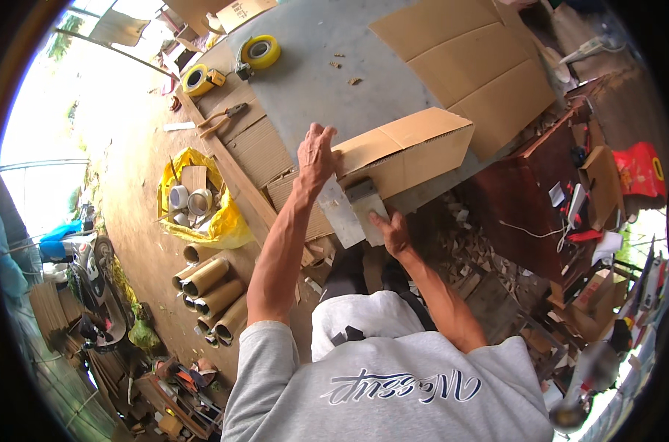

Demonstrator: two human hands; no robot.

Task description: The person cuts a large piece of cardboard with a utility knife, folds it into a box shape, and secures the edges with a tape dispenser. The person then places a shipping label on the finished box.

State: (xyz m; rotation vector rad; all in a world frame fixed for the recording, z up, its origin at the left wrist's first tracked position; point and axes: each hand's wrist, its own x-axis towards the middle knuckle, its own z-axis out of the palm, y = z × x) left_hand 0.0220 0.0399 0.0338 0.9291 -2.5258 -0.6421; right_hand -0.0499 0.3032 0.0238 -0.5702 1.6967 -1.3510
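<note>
A long, narrow cardboard box (415,147) lies at the near side of the grey worktop (312,66). Bent fingers of my left hand (317,156) close on the box's left end. My right hand (395,232) grips a flat, pale block with a dark band along its top (368,210), held against the box's near side; its exact kind I cannot make out. Beside this block, below the box's left end, hangs a pale grey flat piece (342,217). The fingers of my right hand are partly hidden behind the block.
Flattened cardboard (467,59) covers the right of the worktop. Tape rolls (261,50) and pliers (224,118) lie left. A yellow bag of rolls (224,230) and several cardboard tubes (213,287) sit on the floor. A dark red cabinet (519,199) stands right, beside scattered scraps.
</note>
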